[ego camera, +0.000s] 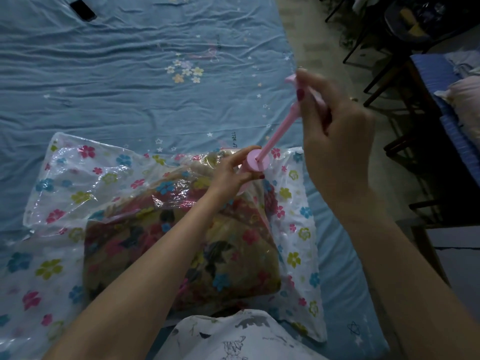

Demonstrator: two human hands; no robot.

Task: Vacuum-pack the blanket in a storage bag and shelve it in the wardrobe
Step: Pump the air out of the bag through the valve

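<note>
Blanket [181, 245] in storage bag [52, 193], hands gripping pump [275, 136] near bed edge [293, 81]

Blue bedsheet [104, 81] all across, dotted with small white stars and a cluster of pale yellow, white and lilac flowers. On it, a clear storage bag [65, 193] printed with pink, blue and lime-green blossoms. Inside, the blanket [197, 255] shows tan with red, pink and dark floral shapes, though the plastic glare muddies it. The hand pump [272, 141] is pastel pink. Red-painted nails on the right hand [337, 141]. A black phone [83, 10] lies at the top left.
</note>
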